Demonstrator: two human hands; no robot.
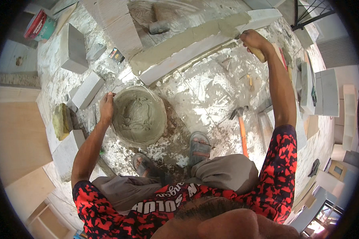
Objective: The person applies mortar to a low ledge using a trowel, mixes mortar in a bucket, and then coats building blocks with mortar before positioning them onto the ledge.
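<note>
On the floor before me stands a round bucket [159, 128] with wet grey mortar [137, 115] inside. My left hand [107, 106] is closed on its left rim. Out to the far right, my right hand [253, 42] is wrapped round the wooden handle [259, 55] of what looks like a trowel; most of its blade is hidden. This hand is at the right part of a low row of white blocks [167, 67], beside the layer of grey mortar [191, 42] on top. At the row's right end, the white block surface [263, 16] shows bare.
A hammer [242, 131] with an orange handle lies right of my feet. Loose blocks [73, 47] stand to the left, near a green and red pail [40, 26]. More blocks [327, 92] are stacked at the right. A dark cylindrical object [159, 27] lies behind the row.
</note>
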